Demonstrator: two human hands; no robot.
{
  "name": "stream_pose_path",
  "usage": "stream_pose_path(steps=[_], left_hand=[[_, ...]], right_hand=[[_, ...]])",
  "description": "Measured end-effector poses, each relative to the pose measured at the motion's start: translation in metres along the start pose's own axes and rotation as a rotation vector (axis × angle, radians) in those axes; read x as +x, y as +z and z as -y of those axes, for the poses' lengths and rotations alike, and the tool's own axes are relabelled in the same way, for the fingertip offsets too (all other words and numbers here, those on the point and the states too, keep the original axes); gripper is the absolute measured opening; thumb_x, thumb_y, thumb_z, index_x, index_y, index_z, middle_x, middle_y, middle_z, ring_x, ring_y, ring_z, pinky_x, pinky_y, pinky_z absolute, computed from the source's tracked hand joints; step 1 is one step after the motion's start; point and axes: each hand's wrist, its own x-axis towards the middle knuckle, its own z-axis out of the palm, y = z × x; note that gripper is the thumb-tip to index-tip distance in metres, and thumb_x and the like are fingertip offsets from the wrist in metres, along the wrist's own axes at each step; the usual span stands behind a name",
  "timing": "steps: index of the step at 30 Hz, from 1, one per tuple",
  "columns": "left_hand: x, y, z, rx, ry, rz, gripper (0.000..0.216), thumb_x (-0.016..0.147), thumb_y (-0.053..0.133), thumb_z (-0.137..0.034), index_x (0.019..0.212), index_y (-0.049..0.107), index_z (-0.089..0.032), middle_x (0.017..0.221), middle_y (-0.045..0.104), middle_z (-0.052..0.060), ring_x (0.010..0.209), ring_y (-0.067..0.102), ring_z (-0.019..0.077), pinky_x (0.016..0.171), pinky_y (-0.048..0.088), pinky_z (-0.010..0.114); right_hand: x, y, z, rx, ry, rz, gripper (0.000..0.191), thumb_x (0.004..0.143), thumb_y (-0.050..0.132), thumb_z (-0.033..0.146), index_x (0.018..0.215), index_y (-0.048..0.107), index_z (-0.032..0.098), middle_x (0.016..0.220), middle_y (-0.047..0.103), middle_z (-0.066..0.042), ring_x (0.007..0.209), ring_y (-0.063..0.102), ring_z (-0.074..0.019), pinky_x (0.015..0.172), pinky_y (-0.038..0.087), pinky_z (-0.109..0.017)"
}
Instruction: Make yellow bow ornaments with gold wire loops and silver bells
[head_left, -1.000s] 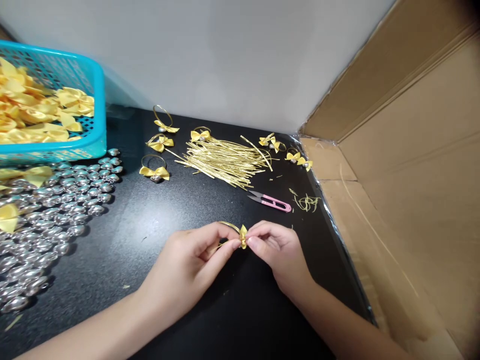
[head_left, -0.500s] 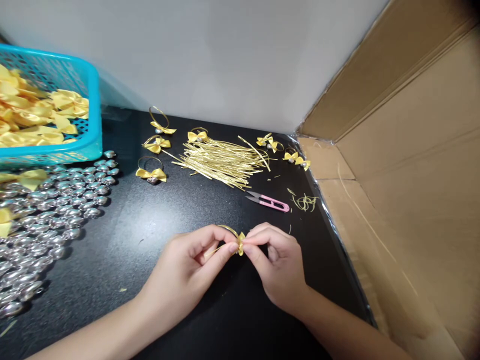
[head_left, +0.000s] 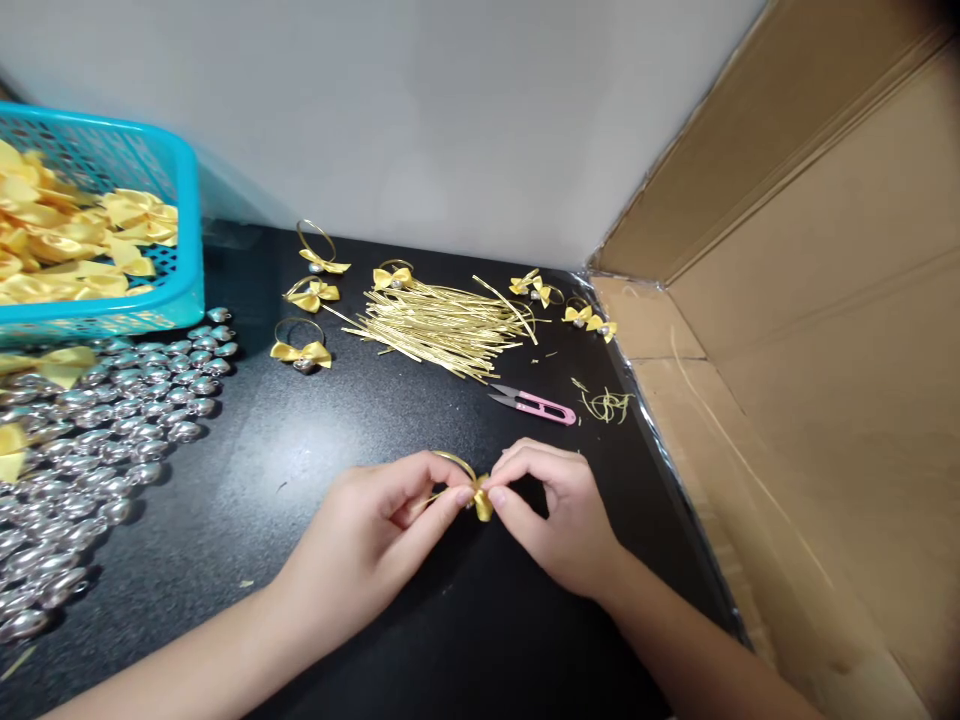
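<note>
Near the front middle of the black table, a small yellow ribbon bow point(head_left: 484, 502) is held between my two hands. My left hand point(head_left: 397, 510) pinches it from the left, with part of a gold ring point(head_left: 456, 460) curving up behind the fingers. From the right, my right hand point(head_left: 551, 515) is closed, thumb and forefinger together at the bow's edge. Fingertips cover much of the bow's centre. Beyond the hands lie pink thread snips point(head_left: 536, 405), and behind those a pile of gold twist ties point(head_left: 442, 328).
A blue basket point(head_left: 191, 230) of yellow bows stands at the left, with many silver heart-shaped beads point(head_left: 142, 400) before it. Rings with bows, such as one bow ring point(head_left: 301, 355), sit around the ties. Gold trimmings point(head_left: 607, 405) lie right, near a cardboard wall point(head_left: 825, 250).
The bow has turned slightly, with a loop now hanging lower between the hands. My right hand has shifted a little to the right; the left keeps its pinch.
</note>
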Motion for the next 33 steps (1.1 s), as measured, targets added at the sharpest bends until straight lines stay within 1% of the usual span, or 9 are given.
stream_pose_path(steps=[3,8,11,15,17,22,25,29,33], left_hand=[[0.000,0.000,0.001,0.016,0.033,0.069,0.024,0.091,0.052,-0.032,0.083,0.070,-0.018,0.056,0.058,-0.003,0.048,0.045,0.0101,0.047,0.037,0.019],[0.001,-0.001,0.001,0.006,0.043,0.141,0.025,0.091,0.051,-0.032,0.079,0.068,-0.018,0.055,0.057,-0.003,0.048,0.045,0.0099,0.049,0.037,0.019],[0.002,-0.001,0.000,-0.017,0.043,0.221,0.025,0.092,0.049,-0.031,0.079,0.066,-0.018,0.053,0.049,-0.006,0.047,0.039,0.0089,0.047,0.032,0.018],[0.002,-0.002,-0.001,-0.051,0.034,0.315,0.024,0.093,0.048,-0.028,0.079,0.065,-0.017,0.050,0.028,-0.010,0.044,0.027,0.0081,0.043,0.022,0.018],[0.002,-0.002,-0.002,-0.051,0.022,0.333,0.024,0.093,0.048,-0.027,0.079,0.065,-0.017,0.050,0.024,-0.011,0.044,0.024,0.0083,0.043,0.020,0.019],[0.003,-0.004,-0.003,-0.075,-0.002,0.371,0.025,0.093,0.048,-0.029,0.079,0.066,-0.018,0.050,0.023,-0.011,0.046,0.024,0.0089,0.045,0.022,0.020],[0.002,-0.005,-0.001,-0.090,-0.036,0.389,0.027,0.094,0.049,-0.033,0.080,0.066,-0.018,0.051,0.023,-0.011,0.047,0.024,0.0094,0.046,0.022,0.020],[0.001,-0.005,0.001,-0.108,-0.035,0.387,0.024,0.093,0.051,-0.031,0.079,0.066,-0.018,0.050,0.023,-0.011,0.047,0.024,0.0090,0.046,0.021,0.020],[0.001,-0.004,0.000,-0.117,-0.048,0.391,0.024,0.092,0.051,-0.030,0.076,0.064,-0.018,0.049,0.022,-0.011,0.046,0.023,0.0088,0.045,0.021,0.020]], right_hand=[[0.003,-0.008,-0.001,-0.103,-0.067,0.154,0.020,0.080,0.054,0.008,0.064,0.055,0.020,0.060,0.059,0.002,0.057,0.054,-0.0118,0.059,0.046,-0.025],[0.005,-0.011,-0.004,-0.091,-0.118,0.361,0.026,0.080,0.050,0.008,0.059,0.044,0.021,0.054,0.045,0.006,0.053,0.044,-0.0106,0.060,0.040,-0.026],[0.005,-0.012,-0.006,-0.008,-0.110,0.455,0.026,0.078,0.049,0.007,0.057,0.041,0.021,0.052,0.042,0.008,0.050,0.041,-0.0093,0.060,0.040,-0.025],[0.004,-0.015,-0.009,0.072,-0.078,0.567,0.024,0.075,0.047,0.006,0.056,0.043,0.022,0.051,0.043,0.008,0.050,0.043,-0.0085,0.057,0.042,-0.022],[0.003,-0.015,-0.009,0.088,-0.035,0.594,0.024,0.074,0.047,0.007,0.055,0.042,0.022,0.051,0.043,0.007,0.050,0.043,-0.0086,0.054,0.041,-0.021],[0.003,-0.014,-0.007,0.179,0.055,0.631,0.027,0.075,0.048,0.009,0.053,0.036,0.022,0.051,0.038,0.007,0.048,0.038,-0.0078,0.048,0.035,-0.020],[0.004,-0.013,-0.007,0.222,0.066,0.632,0.028,0.075,0.047,0.009,0.054,0.035,0.022,0.052,0.036,0.008,0.048,0.035,-0.0075,0.047,0.033,-0.021],[0.003,-0.011,-0.007,0.259,0.051,0.611,0.032,0.074,0.047,0.008,0.054,0.027,0.022,0.052,0.032,0.008,0.047,0.031,-0.0072,0.047,0.029,-0.021],[0.002,-0.010,-0.006,0.264,0.087,0.624,0.032,0.074,0.047,0.009,0.053,0.026,0.023,0.052,0.032,0.008,0.048,0.032,-0.0080,0.049,0.032,-0.022]])
